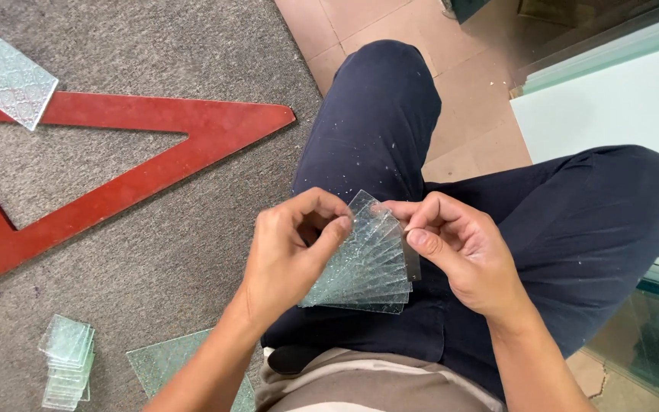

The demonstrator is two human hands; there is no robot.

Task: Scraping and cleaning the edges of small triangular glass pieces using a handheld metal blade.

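Both hands pinch a fanned stack of small glass pieces [364, 263] over the lap: the left hand [291, 248] grips its left edge between thumb and fingers, the right hand [459, 252] nips the top corner. On the carpet [154, 252] lie a red wooden frame [154, 164], a glass stack [66, 362] and a glass sheet [165, 366]

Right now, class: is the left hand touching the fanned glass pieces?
Touching. The head view shows the left hand with thumb and fingers pinching the fanned glass pieces.
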